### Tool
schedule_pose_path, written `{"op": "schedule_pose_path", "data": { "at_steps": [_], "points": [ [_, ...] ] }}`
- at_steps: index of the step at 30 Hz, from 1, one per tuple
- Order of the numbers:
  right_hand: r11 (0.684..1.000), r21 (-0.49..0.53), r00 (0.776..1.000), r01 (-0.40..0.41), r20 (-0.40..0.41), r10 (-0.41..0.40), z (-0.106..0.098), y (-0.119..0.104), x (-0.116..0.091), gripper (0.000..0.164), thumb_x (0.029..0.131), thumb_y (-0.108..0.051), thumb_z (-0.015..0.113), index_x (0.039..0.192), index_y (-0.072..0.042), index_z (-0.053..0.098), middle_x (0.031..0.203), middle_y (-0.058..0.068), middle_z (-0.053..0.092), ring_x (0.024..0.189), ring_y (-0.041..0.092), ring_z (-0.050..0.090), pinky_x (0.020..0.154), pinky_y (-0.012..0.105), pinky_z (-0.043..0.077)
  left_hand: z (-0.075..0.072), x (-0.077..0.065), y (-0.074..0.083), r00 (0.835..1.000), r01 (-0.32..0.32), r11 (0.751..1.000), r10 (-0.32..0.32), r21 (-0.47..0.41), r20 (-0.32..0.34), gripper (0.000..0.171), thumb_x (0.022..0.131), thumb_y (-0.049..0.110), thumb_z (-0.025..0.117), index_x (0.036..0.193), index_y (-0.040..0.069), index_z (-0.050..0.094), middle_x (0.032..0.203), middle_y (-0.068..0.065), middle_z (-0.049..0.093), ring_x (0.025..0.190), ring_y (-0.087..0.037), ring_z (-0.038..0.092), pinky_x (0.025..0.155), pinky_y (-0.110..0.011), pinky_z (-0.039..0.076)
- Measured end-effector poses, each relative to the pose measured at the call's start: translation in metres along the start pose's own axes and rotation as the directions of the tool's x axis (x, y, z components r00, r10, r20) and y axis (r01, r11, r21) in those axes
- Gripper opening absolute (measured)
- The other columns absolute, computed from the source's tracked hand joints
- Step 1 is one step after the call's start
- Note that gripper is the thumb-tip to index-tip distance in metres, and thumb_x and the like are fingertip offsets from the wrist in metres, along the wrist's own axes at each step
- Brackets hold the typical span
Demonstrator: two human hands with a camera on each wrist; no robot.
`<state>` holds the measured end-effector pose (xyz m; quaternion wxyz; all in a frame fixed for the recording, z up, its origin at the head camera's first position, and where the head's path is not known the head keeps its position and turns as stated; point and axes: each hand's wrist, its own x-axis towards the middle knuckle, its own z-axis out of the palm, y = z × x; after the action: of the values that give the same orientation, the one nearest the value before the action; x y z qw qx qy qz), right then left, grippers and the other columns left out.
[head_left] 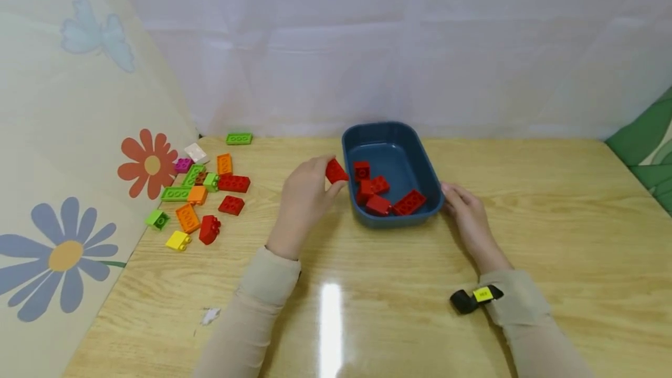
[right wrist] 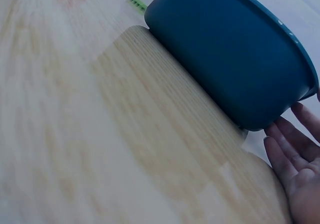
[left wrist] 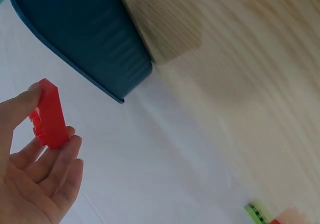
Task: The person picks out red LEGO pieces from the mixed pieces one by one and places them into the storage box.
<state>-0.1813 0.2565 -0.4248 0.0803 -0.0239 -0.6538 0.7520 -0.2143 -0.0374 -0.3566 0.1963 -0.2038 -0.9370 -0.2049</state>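
Note:
My left hand (head_left: 304, 200) pinches a red toy brick (head_left: 336, 171) between thumb and fingers, right at the left rim of a dark blue plastic bin (head_left: 388, 221). In the left wrist view the brick (left wrist: 52, 116) stands on edge, studs towards the palm, apart from the bin (left wrist: 85, 29). My right hand (head_left: 469, 220) is at the bin's right side, near the front corner. Its fingers (right wrist: 287, 139) touch the outer wall, loosely extended, in the right wrist view. Several red bricks (head_left: 409, 202) lie inside the bin, mostly towards the front and left.
Loose bricks lie at the table's left: red (head_left: 233, 184), orange (head_left: 188, 218), yellow (head_left: 178, 241), green (head_left: 176, 193), magenta (head_left: 183, 165) and white (head_left: 196, 153). One green brick (head_left: 239, 139) is by the back curtain (head_left: 294, 63). A small white scrap (head_left: 210, 315) marks the front left.

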Motion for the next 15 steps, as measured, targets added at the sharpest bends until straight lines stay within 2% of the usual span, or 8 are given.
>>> {"op": "schedule_pose_path", "data": {
  "at_steps": [3,9,12,15],
  "points": [
    [1.000,-0.001,1.000,0.002,0.001,-0.002,-0.001,0.000,0.001,0.014,0.094,-0.018,0.055,0.092,-0.020,0.069,0.088,-0.018,0.071,0.082,-0.003,0.064,0.072,0.006,0.052,0.003,0.004,0.008,1.000,-0.022,1.000,0.022,-0.003,0.006,0.053,0.082,0.034,0.069,0.124,0.004,0.058,0.115,-0.012,0.070,0.102,-0.024,0.063,0.086,-0.037,0.057],
    [1.000,0.018,1.000,0.015,0.011,-0.015,0.000,0.000,0.003,0.015,0.094,-0.016,0.054,0.092,-0.019,0.069,0.088,-0.017,0.071,0.082,-0.002,0.064,0.072,0.006,0.052,0.007,0.012,0.023,0.994,-0.086,0.995,0.083,0.047,0.069,0.054,0.084,0.034,0.067,0.128,0.006,0.055,0.123,-0.011,0.067,0.109,-0.023,0.061,0.093,-0.036,0.055],
    [1.000,0.008,1.000,0.014,0.010,-0.014,0.000,0.000,0.003,0.016,0.094,-0.016,0.054,0.092,-0.020,0.069,0.088,-0.018,0.071,0.082,-0.002,0.064,0.072,0.006,0.052,0.008,0.016,0.029,0.989,-0.128,0.990,0.122,0.061,0.086,0.054,0.084,0.035,0.066,0.128,0.006,0.055,0.120,-0.011,0.069,0.106,-0.022,0.062,0.090,-0.034,0.056],
    [1.000,-0.005,1.000,0.011,0.008,-0.011,0.000,0.000,0.003,0.016,0.094,-0.017,0.054,0.092,-0.020,0.070,0.088,-0.018,0.071,0.082,-0.002,0.064,0.071,0.006,0.052,0.010,0.020,0.033,0.985,-0.142,0.988,0.136,0.054,0.103,0.054,0.084,0.036,0.066,0.128,0.006,0.054,0.114,-0.009,0.070,0.100,-0.020,0.063,0.087,-0.032,0.056]
  ]
}}
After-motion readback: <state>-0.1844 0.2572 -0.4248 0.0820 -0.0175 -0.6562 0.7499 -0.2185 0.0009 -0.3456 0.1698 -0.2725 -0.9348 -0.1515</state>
